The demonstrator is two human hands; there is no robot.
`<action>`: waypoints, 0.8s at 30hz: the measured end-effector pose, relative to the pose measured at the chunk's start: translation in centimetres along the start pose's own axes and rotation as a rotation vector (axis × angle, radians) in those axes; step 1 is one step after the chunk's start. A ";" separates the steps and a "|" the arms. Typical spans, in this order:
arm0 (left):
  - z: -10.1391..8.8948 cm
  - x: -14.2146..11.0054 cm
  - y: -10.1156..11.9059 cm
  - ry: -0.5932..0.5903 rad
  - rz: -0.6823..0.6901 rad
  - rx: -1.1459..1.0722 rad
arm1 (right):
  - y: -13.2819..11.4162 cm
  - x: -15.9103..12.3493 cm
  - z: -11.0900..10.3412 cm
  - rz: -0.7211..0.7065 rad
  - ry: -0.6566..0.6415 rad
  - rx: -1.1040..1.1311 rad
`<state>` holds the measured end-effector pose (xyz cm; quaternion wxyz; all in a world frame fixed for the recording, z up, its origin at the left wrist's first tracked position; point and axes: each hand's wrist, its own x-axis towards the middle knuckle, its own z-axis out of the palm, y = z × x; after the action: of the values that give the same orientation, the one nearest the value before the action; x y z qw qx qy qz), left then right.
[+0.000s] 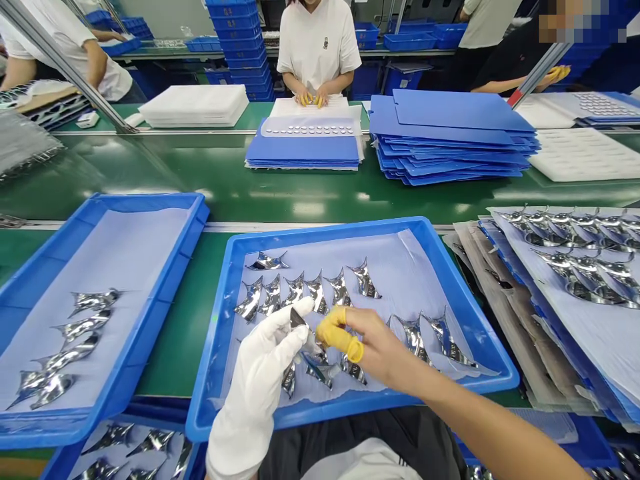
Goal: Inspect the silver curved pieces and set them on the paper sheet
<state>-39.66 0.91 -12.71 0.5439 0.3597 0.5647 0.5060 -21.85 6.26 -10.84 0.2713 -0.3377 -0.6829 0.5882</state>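
My left hand (267, 363), in a white glove, pinches a shiny, curved metal piece (298, 319) with pointed ends between thumb and fingers. Yellow finger cots cover the fingertips of my right hand (357, 337), whose fingers are curled against the right side of that same piece; part of it is hidden behind them. Both hands are above a blue plastic tray (326, 233) lined with white sheet. In it lie several similar metal pieces (317, 292), mostly in rows, with more (443, 333) at the right.
Left stands another blue tray (197, 220) with several metal pieces. On the right, stacked sheets (550, 360) carry rows of shiny pieces (580, 273). Across the green bench (225, 173) are blue sheets (450, 133), white foam (195, 107) and a co-worker (320, 47) with yellow finger cots.
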 end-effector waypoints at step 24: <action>3.1 -1.3 1.9 -0.166 -0.087 -0.013 | 1.7 -3.4 1.1 0.178 0.120 0.691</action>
<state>-36.67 0.69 -10.28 0.6127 0.3717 0.5295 0.4540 -20.36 3.03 -12.57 0.3568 -0.3178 -0.3946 0.7849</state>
